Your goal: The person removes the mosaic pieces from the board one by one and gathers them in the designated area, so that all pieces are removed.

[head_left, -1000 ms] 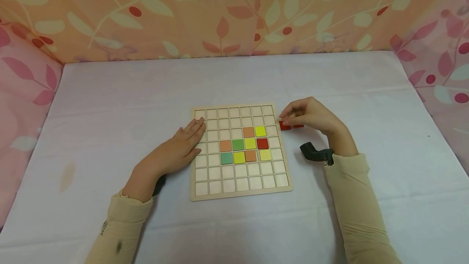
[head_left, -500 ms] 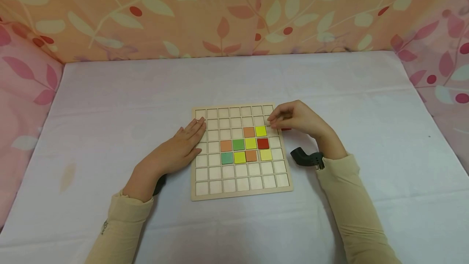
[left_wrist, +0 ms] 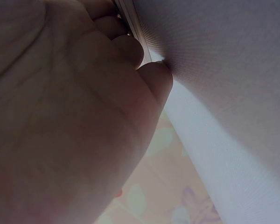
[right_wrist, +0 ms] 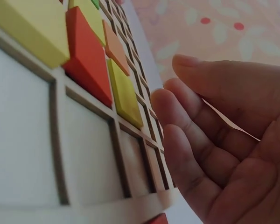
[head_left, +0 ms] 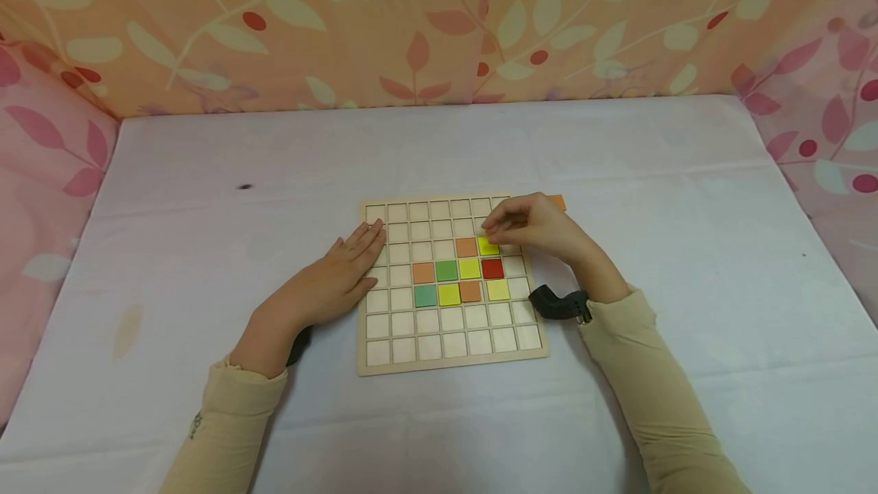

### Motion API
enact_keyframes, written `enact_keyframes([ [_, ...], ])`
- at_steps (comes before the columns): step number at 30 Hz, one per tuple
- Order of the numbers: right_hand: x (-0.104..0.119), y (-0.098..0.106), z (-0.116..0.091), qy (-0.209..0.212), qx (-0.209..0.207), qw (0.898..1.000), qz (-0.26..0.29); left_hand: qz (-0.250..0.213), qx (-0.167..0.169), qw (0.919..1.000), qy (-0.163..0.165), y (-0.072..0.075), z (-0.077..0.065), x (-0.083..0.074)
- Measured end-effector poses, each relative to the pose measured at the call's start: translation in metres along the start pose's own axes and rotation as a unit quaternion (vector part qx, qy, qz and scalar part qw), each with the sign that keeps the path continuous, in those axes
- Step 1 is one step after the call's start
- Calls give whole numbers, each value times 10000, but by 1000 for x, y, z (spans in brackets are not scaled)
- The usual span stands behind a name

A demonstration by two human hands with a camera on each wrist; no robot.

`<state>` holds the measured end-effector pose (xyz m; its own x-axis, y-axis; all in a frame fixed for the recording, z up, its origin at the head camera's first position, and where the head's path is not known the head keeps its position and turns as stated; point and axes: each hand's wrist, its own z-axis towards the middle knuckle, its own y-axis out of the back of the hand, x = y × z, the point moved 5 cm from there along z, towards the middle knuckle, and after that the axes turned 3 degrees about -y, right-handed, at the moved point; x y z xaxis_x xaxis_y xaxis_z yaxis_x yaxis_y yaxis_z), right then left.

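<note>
A square wooden grid board (head_left: pixel 453 345) lies on the table with coloured square tiles in some cells. My left hand (head_left: pixel 329 280) rests flat with spread fingers across its left edge. Above the board's upper right part hovers my right hand (head_left: pixel 542 227), its fingers bent towards the thumb. The right wrist view shows no tile between those fingertips. They are over or just beside a yellow tile (head_left: pixel 488 246); whether they touch it I cannot tell. Below that tile sits a red tile (head_left: pixel 492 269), and to its left an orange tile (head_left: pixel 466 248).
Beyond my right hand, an orange tile (head_left: pixel 557 202) lies off the board, partly hidden. Part of a loose red piece (right_wrist: pixel 158 218) shows beside the board's edge. A white cloth (head_left: pixel 206 166) covers the table, and a patterned curtain (head_left: pixel 411 21) stands behind it.
My right hand has moved left from the loose red tiles onto the board's upper right part, uncovering an orange tile and covering the red ones. My left hand stays in place.
</note>
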<state>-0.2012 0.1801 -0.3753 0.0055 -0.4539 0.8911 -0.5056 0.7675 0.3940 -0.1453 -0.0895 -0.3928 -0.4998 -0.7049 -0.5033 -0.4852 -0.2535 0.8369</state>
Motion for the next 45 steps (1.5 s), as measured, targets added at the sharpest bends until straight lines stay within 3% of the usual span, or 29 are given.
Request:
enact_keyframes([
  [18, 4, -13, 5, 271, -221, 9990, -273, 18, -26, 10000, 5, 2, 0, -1],
  [33, 5, -22, 7, 406, -228, 9911, -1246, 57, -28, 10000, 15, 1, 1, -1],
  [45, 3, -25, 8, 446, 36, 9936, -1040, 61, 19, 10000, 51, 1, 1, -1],
])
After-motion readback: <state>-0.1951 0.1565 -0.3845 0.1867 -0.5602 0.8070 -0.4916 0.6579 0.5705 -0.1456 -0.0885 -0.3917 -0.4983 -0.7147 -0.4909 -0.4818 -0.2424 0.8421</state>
